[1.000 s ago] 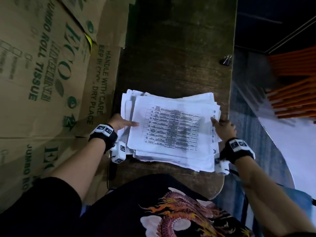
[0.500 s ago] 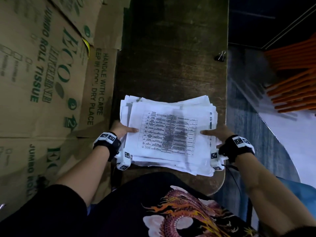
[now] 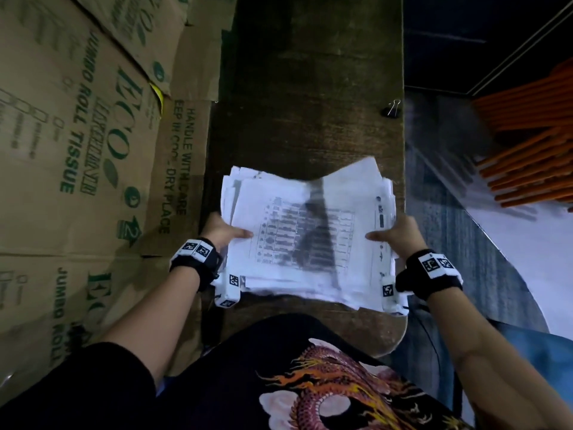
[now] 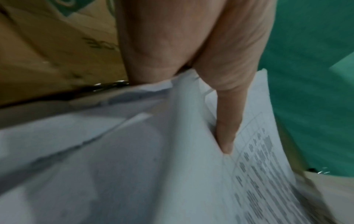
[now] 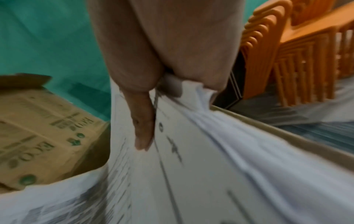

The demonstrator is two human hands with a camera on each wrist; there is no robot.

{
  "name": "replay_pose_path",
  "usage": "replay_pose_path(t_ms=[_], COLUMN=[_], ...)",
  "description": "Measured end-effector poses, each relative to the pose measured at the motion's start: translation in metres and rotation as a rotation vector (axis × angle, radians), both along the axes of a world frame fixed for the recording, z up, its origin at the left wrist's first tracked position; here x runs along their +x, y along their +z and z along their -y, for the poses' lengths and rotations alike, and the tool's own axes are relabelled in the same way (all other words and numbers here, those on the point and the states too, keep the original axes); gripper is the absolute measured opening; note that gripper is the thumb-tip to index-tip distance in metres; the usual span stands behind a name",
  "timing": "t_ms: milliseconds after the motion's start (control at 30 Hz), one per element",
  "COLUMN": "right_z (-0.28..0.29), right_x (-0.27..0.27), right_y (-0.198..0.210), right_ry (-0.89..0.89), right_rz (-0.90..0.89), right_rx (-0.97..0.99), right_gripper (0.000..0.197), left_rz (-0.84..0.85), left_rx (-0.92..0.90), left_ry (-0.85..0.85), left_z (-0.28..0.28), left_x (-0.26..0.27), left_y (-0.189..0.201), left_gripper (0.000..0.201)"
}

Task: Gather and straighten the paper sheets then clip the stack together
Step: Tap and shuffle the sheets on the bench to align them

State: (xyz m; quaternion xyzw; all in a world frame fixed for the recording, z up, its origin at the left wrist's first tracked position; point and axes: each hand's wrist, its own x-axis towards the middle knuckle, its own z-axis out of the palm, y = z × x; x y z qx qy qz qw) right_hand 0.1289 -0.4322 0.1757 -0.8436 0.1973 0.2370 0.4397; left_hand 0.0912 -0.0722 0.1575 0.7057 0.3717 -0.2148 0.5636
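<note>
A thick, uneven stack of white printed sheets [image 3: 307, 237] is held over the near end of a dark wooden table [image 3: 310, 88]. My left hand [image 3: 226, 231] grips its left edge, thumb [image 4: 228, 128] on top of the printed sheet [image 4: 258, 166] and the fingers hidden underneath. My right hand [image 3: 400, 234] grips the right edge the same way, thumb [image 5: 143, 128] pressed on the top sheet [image 5: 191, 174]. The stack sags along a crease in the middle and its far right corner is raised. A black binder clip [image 3: 392, 108] lies at the table's right edge, well beyond the stack.
Large cardboard boxes [image 3: 77, 135] printed with green lettering stand along the table's left side. Stacked orange plastic chairs [image 3: 533, 141] are off to the right, past a strip of floor. The far part of the table beyond the papers is bare wood.
Both hands closed in on the stack's side edges and lifted it; the sheets now bow in the middle with the far right corner raised, where they lay flat before.
</note>
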Motion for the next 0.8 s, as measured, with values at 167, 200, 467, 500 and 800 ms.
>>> replay_pose_path(t_ms=[167, 200, 467, 500, 800], right_z=[-0.013, -0.015, -0.013, -0.012, 0.002], right_x=[0.020, 0.023, 0.010, 0.008, 0.022], right_y=[0.040, 0.051, 0.051, 0.043, 0.009], right_ry=[-0.225, -0.263, -0.361, -0.347, -0.529], right_rz=[0.413, 0.500, 0.664, 0.614, 0.259], right_rx=[0.191, 0.217, 0.442, 0.430, 0.399], right_gripper=[0.036, 0.034, 0.029, 0.028, 0.076], left_rz=[0.238, 0.300, 0.387, 0.311, 0.285], left_rx=[-0.015, -0.036, 0.087, 0.082, -0.047], left_ry=[0.134, 0.143, 0.102, 0.042, -0.039], left_z=[-0.010, -0.008, -0.027, -0.027, -0.035], left_x=[0.036, 0.041, 0.031, 0.026, 0.034], left_y=[0.026, 0.040, 0.036, 0.030, 0.005], left_gripper=[0.062, 0.047, 0.076, 0.072, 0.086])
